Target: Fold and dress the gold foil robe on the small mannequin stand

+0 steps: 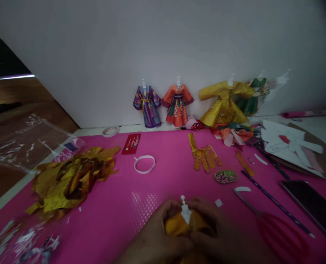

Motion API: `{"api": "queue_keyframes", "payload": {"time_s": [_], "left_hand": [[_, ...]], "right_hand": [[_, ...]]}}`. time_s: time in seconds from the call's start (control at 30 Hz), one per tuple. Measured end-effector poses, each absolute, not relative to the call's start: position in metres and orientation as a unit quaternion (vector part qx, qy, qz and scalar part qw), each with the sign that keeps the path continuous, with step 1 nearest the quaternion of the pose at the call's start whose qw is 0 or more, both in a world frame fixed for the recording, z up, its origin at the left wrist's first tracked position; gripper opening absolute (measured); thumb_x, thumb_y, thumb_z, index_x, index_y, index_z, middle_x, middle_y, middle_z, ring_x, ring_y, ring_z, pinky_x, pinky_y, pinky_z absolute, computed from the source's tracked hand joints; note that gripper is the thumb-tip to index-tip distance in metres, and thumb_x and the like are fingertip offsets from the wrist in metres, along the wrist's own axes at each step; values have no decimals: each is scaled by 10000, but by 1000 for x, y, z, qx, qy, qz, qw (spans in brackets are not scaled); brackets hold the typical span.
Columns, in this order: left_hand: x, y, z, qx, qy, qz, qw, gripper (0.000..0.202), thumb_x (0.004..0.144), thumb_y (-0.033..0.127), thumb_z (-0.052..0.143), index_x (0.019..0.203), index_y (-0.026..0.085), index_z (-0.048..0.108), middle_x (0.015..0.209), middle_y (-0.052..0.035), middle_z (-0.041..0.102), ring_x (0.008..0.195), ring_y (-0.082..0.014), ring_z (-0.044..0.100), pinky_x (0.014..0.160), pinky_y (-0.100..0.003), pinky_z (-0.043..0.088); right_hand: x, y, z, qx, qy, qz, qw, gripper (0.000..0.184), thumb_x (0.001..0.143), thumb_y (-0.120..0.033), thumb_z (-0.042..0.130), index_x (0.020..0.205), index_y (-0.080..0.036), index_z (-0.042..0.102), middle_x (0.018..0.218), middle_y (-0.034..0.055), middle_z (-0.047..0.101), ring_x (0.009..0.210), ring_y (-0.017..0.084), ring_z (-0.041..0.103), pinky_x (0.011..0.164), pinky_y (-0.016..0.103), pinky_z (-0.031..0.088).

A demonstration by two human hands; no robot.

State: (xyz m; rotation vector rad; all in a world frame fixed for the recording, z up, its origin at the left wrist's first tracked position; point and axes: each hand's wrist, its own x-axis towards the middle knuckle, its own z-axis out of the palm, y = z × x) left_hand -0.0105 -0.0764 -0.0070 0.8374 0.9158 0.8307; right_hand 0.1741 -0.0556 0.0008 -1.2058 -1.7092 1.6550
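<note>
1. Clasping from both sides, the left hand (157, 234) and the right hand (220, 231) curl their fingers tightly around a wrap of gold paper (175, 225) at the bottom middle of the view, and the fingertips meet on it.
2. A small white mannequin (185, 212) stands upright in that paper. Its neck knob shows between the two hands at 12 o'clock.
3. Both hands sit low over the pink mat (163, 183).
4. At 1 o'clock from the hands lies an oval dish of beads (225, 176), with a fan of gold strips (204, 157) beyond it.
5. At 3 o'clock lie red scissors (263, 222), blurred, and further out at 2 o'clock a dark phone (314, 207).
6. At 11 o'clock lies a white ring (144, 164), flat on the mat. At 10 o'clock, well apart, is a heap of crumpled gold foil (69, 179).
7. Far off around 12 o'clock, four dressed figures stand against the wall: a purple robe (147, 106), an orange dress (177, 104), a yellow gown (225, 104) and a green dress (252, 97).
</note>
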Motion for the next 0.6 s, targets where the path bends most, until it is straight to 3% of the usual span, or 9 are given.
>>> {"api": "queue_keyframes", "payload": {"time_s": [0.23, 0.37, 0.47, 0.6], "left_hand": [[-16, -77, -11, 416, 476, 340, 696, 358, 594, 146, 768, 900, 204, 593, 880, 20, 660, 834, -200, 625, 745, -309, 464], [-22, -77, -4, 418, 474, 316, 707, 370, 617, 162, 773, 937, 210, 591, 911, 21, 671, 816, -195, 633, 723, -293, 457], [-24, -77, 3, 422, 467, 300, 717, 362, 621, 132, 756, 939, 203, 599, 876, 30, 666, 759, -167, 607, 674, -266, 436], [-24, -79, 10, 431, 481, 282, 710, 377, 603, 63, 725, 941, 198, 629, 894, 34, 686, 828, -167, 604, 712, -254, 447]], "right_hand": [[179, -57, -7, -376, -535, 708, 269, 485, 811, -303, 742, 1286, -266, 651, 1279, 60, 672, 1226, 271, 608, 1029, 385, 481], [188, -51, -6, -374, -529, 694, 314, 330, 904, -408, 675, 1184, -236, 649, 1058, 57, 713, 972, 229, 686, 856, 364, 538], [197, -42, 2, -388, -620, 595, 333, 129, 901, -343, 666, 922, -216, 664, 902, 22, 674, 865, 184, 640, 780, 310, 508], [204, -38, 13, -353, -712, 525, 306, 114, 862, -203, 677, 749, -211, 670, 771, -14, 659, 712, 133, 596, 668, 252, 461]]}}
